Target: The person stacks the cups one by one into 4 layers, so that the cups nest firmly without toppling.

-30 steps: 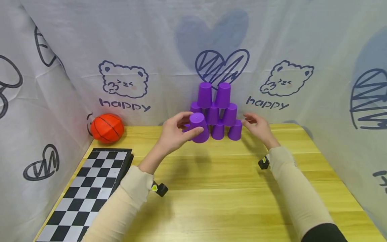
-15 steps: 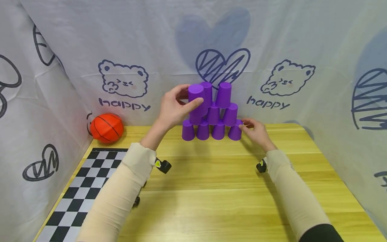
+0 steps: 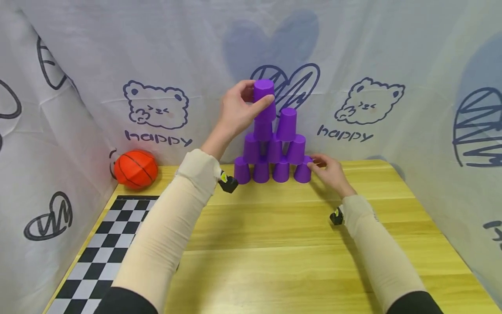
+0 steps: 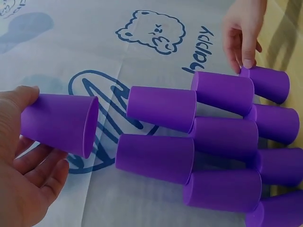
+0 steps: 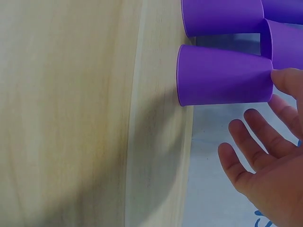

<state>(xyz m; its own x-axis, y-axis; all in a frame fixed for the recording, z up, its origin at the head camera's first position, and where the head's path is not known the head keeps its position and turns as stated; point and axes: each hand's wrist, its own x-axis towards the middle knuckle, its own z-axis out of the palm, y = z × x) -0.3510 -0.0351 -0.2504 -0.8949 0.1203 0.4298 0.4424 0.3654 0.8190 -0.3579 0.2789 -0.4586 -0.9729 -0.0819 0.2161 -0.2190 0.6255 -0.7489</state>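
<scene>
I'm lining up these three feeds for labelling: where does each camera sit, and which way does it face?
Head: worn on the head, looks forward and down at the table and cup pyramid; both sleeved arms show.
Left wrist: on the left wrist, looks along the left hand and its held cup toward the pyramid.
Right wrist: looks past the right hand at the bottom-right cup.
Shared: the left wrist view also shows the right hand touching that cup.

cups [image 3: 274, 148]: purple | ball [image 3: 135, 169]: orange | board [image 3: 113, 235]: black-white checks | table [image 3: 282, 261]: yellow wood
</scene>
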